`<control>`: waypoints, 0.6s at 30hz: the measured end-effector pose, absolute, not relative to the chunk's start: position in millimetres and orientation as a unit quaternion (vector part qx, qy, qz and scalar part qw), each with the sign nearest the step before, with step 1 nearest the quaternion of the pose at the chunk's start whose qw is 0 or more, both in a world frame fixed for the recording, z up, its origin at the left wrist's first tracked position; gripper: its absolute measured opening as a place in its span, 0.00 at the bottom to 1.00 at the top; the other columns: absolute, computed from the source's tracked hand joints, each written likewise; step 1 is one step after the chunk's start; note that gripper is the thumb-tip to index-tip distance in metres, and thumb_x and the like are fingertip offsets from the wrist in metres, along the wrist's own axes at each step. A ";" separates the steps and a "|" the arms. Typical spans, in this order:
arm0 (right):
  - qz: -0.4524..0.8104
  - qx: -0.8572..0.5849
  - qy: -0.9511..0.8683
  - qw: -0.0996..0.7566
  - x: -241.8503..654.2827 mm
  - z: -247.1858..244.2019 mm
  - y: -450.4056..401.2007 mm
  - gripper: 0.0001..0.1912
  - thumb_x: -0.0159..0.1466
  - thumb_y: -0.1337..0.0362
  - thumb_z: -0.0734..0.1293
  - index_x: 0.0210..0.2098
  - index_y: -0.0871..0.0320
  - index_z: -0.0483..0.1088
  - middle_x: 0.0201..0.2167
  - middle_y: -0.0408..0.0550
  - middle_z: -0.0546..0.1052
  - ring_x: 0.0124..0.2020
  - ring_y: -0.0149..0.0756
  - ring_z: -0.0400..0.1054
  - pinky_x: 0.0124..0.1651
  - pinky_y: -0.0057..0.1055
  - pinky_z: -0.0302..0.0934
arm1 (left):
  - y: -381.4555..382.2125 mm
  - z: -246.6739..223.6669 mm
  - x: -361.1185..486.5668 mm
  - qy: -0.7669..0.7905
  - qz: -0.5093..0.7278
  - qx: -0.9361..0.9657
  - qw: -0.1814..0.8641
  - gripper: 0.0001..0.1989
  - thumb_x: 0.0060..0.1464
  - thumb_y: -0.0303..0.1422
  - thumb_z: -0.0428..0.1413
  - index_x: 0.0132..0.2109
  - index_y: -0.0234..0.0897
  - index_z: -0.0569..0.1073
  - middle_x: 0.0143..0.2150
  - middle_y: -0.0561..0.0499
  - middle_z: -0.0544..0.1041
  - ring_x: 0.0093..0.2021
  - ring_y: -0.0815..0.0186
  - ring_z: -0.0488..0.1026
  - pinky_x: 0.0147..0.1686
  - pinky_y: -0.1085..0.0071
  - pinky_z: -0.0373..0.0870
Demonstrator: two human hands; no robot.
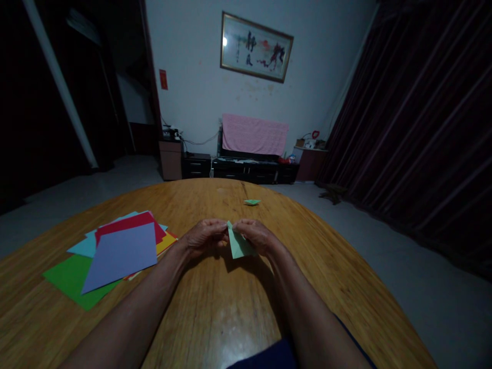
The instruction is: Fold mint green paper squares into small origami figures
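A pale green piece of folded paper (239,247) is held up between my two hands, just above the wooden table (223,318). My left hand (205,234) pinches its upper left edge with thumb and fingers. On the other side, my right hand (254,234) grips the paper near its top, the thumb lying along it. The fingertips of both hands nearly meet at the paper's top corner. Farther back on the table lies a small folded green paper piece (252,202), touched by neither hand.
Left of my left arm lies a loose pile of coloured paper, with a lavender sheet (123,256) on top, a red sheet (126,225) and a green sheet (73,279). Beyond the round table stand a low black cabinet (246,171) and a screen under a pink cloth (253,134).
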State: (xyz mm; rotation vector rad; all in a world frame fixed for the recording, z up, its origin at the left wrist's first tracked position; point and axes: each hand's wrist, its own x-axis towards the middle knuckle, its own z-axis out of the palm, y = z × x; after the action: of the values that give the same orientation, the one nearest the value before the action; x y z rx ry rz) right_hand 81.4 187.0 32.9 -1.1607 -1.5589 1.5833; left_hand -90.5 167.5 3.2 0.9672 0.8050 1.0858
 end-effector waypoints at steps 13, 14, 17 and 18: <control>0.647 -0.403 -0.578 0.293 82.5 26.8 191.4 0.04 0.53 0.69 0.62 0.22 0.59 0.62 0.17 0.38 0.61 0.17 0.25 0.53 0.23 0.24 0.51 | 171.3 -2.6 -89.3 0.355 0.488 0.441 0.664 0.14 0.42 0.36 0.66 0.30 0.28 0.74 0.23 0.48 0.74 0.22 0.73 0.69 0.23 0.78 0.65; 0.658 -0.398 -0.569 0.292 82.3 24.6 192.7 0.03 0.53 0.69 0.62 0.23 0.59 0.63 0.17 0.38 0.63 0.18 0.25 0.55 0.23 0.24 0.52 | 172.0 -3.8 -89.4 0.354 0.490 0.439 0.665 0.14 0.42 0.35 0.67 0.30 0.28 0.74 0.23 0.48 0.74 0.22 0.73 0.69 0.23 0.78 0.65; 0.667 -0.389 -0.562 0.297 81.1 20.0 195.5 0.02 0.53 0.67 0.63 0.25 0.60 0.65 0.19 0.41 0.67 0.19 0.27 0.58 0.24 0.25 0.54 | 175.1 -8.1 -89.4 0.355 0.499 0.431 0.663 0.14 0.42 0.35 0.67 0.30 0.28 0.74 0.23 0.48 0.75 0.22 0.73 0.70 0.22 0.78 0.66; 0.654 -0.394 -0.568 0.309 80.0 19.2 195.9 0.03 0.53 0.67 0.64 0.26 0.60 0.66 0.18 0.40 0.67 0.18 0.26 0.58 0.23 0.25 0.54 | 176.2 -9.3 -89.2 0.360 0.502 0.427 0.660 0.13 0.42 0.35 0.66 0.30 0.29 0.74 0.23 0.48 0.75 0.21 0.73 0.70 0.22 0.78 0.66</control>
State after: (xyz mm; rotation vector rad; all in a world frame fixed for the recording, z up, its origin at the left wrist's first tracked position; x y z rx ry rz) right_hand 80.0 195.9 19.2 -1.0410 -1.5007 1.7275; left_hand -89.2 176.2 -9.3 0.9655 0.8155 1.1361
